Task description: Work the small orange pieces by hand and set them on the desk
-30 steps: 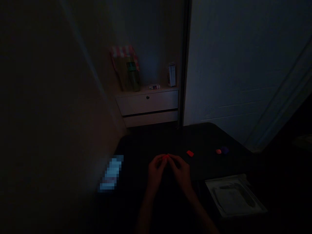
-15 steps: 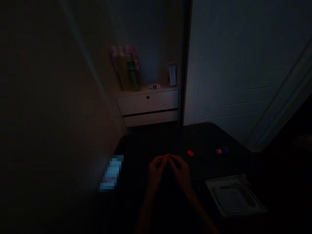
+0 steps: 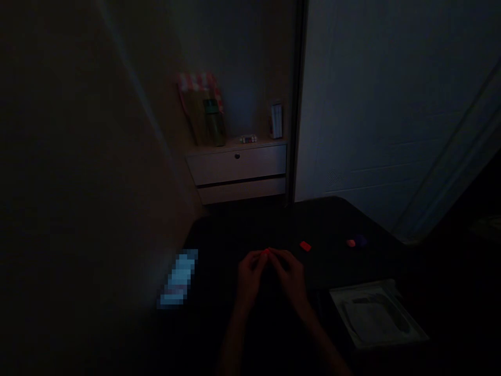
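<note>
In dim light, my left hand (image 3: pixel 249 271) and my right hand (image 3: pixel 290 269) meet over the dark table (image 3: pixel 235 230). Their fingertips pinch a small red piece (image 3: pixel 267 251) between them; its kind is too small and dark to make out, and the fingers cover most of it. A flat red block (image 3: pixel 306 246) lies on the table just beyond my right hand. Farther right, a pinkish lump (image 3: pixel 351 243) rests against a dark purple lump (image 3: pixel 360 241).
A blurred-out bright screen (image 3: pixel 179 278) is at the table's left edge. To the right, below table height, sits a pale square package (image 3: pixel 378 313). Behind the table a drawer cabinet (image 3: pixel 242 166) carries a green-lidded bottle (image 3: pixel 214 122) and some upright books (image 3: pixel 276 121). A white door (image 3: pixel 371 104) stands right.
</note>
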Action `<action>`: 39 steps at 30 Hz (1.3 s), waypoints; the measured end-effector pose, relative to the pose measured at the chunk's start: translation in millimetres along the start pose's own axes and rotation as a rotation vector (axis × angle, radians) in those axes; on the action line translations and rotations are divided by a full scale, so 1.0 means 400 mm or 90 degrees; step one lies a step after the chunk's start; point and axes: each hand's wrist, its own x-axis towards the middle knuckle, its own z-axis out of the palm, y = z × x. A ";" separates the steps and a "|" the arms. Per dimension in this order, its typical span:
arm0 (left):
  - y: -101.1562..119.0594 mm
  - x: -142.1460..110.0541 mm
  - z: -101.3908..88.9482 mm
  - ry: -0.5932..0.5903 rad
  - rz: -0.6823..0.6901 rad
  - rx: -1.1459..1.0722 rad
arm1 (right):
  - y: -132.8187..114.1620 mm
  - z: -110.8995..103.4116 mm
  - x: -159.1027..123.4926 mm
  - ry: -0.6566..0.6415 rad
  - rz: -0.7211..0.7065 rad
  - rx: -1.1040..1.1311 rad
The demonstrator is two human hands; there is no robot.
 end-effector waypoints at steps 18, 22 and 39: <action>0.011 -0.002 0.003 0.013 0.001 -0.008 | -0.003 0.001 -0.004 -0.005 -0.040 -0.032; 0.005 -0.001 0.000 0.012 0.002 -0.009 | -0.005 0.000 -0.002 -0.022 -0.054 -0.030; 0.006 0.000 -0.002 0.010 0.010 -0.012 | -0.009 -0.001 0.001 -0.038 -0.067 -0.015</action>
